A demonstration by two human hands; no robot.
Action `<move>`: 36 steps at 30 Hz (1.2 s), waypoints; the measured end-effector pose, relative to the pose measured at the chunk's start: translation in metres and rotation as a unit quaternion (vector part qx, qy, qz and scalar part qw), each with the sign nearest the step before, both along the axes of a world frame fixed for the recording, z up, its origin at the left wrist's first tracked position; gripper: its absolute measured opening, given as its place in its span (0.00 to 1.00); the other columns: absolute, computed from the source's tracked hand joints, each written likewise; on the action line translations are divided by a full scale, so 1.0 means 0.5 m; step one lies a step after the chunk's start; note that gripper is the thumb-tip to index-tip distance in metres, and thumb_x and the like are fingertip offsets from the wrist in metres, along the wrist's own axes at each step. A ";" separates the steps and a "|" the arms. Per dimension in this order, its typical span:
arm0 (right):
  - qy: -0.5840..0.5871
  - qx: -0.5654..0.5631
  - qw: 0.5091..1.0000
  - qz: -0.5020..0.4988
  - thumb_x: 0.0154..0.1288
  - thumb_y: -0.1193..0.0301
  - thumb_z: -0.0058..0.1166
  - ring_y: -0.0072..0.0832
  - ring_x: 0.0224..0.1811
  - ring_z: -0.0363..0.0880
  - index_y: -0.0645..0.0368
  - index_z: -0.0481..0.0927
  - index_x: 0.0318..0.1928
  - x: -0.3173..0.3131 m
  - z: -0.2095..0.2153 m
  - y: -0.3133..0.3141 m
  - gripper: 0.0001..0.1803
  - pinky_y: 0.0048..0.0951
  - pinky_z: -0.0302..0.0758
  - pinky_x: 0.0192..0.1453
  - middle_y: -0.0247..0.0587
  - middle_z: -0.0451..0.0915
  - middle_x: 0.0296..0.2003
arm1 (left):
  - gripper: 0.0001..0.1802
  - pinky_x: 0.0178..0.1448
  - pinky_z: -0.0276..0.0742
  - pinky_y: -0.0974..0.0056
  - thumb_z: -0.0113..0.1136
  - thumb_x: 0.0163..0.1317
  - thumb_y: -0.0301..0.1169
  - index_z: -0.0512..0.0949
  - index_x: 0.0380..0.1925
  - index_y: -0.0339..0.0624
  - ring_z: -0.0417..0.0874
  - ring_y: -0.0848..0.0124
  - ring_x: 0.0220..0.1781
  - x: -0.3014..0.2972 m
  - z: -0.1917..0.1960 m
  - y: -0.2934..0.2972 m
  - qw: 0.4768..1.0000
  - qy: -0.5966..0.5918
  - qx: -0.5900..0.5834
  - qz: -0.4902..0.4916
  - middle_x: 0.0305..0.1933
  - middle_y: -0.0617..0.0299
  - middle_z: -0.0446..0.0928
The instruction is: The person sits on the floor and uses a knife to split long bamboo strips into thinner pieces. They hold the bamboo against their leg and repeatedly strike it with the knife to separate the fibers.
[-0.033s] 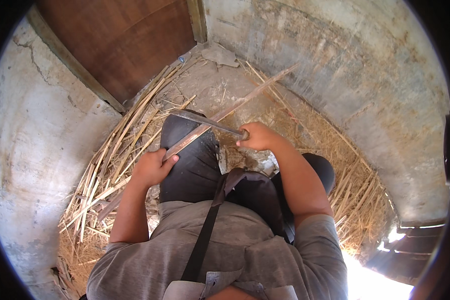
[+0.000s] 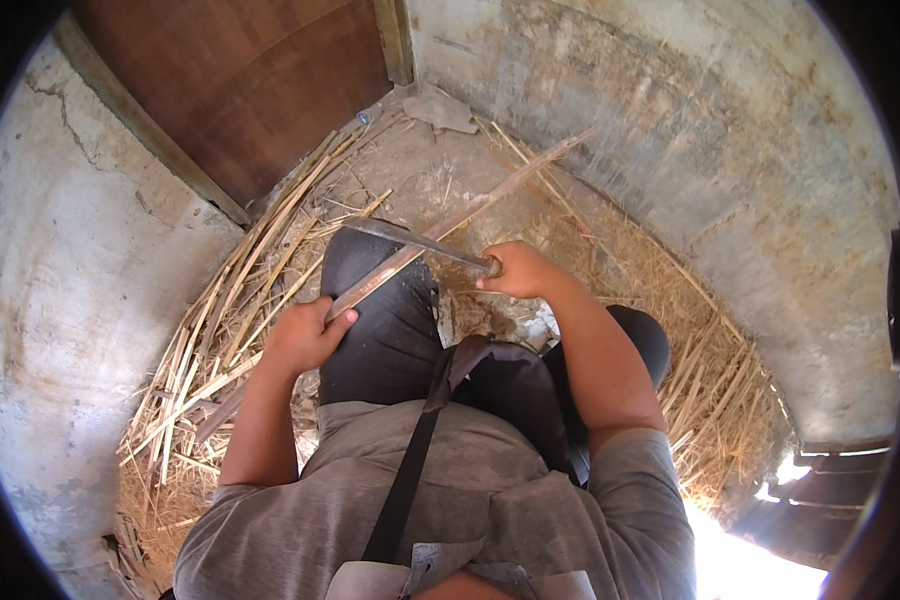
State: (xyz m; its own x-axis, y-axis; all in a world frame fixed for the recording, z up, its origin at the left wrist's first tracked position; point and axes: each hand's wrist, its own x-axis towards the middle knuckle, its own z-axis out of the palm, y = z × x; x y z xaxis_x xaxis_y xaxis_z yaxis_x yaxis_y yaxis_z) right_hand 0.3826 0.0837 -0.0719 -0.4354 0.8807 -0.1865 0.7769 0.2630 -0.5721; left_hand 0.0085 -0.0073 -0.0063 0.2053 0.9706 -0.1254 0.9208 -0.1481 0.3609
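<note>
Left hand (image 2: 305,335) closed around the near end of a long, thin, pale cane stalk (image 2: 470,215) slanting up-right across the lap. Right hand (image 2: 520,270) gripping a dark metal blade (image 2: 415,238) laid crosswise over it, just beyond the left.

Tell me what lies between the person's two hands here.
In the head view, between the left hand and the right hand lie a raised knee in dark trousers, the long cane the left hand grips, and the blade the right hand holds across it.

Left hand (image 2: 305,335) hides the cane's (image 2: 450,225) near end; right hand (image 2: 518,270) covers the blade's (image 2: 410,238) handle; far bottle (image 2: 367,117) indistinct.
</note>
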 end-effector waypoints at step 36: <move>0.000 -0.001 0.984 -0.177 0.57 0.51 0.70 0.54 0.59 0.81 0.66 0.81 0.60 0.073 -0.001 0.014 0.38 0.45 0.77 0.63 0.62 0.83 0.55 | 0.29 0.42 0.77 0.45 0.60 0.70 0.56 0.78 0.31 0.36 0.84 0.41 0.35 0.004 0.001 0.000 1.000 -0.018 -0.003 0.003 0.27 0.41 0.81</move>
